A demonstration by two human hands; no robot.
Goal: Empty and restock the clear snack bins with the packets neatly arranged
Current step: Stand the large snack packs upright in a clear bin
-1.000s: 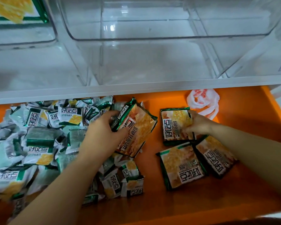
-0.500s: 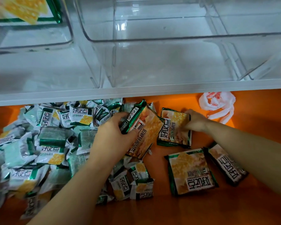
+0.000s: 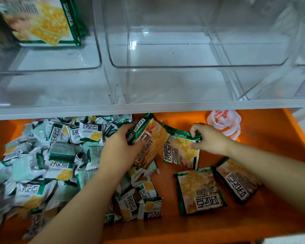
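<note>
Both hands grip packets: left hand (image 3: 121, 149) one (image 3: 149, 144), right hand (image 3: 209, 139) another (image 3: 181, 152).

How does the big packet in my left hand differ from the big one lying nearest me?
The held packet, gripped by the left hand, tilts on edge; the nearest packet lies flat, untouched. The held packet overlaps the small-packet pile; the nearest packet sits on bare orange tray. Both have the same green-edged cracker print.

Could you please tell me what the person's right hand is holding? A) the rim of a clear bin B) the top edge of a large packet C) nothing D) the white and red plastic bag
B: the right hand pinches the green top edge of a large packet on the orange tray.
</note>
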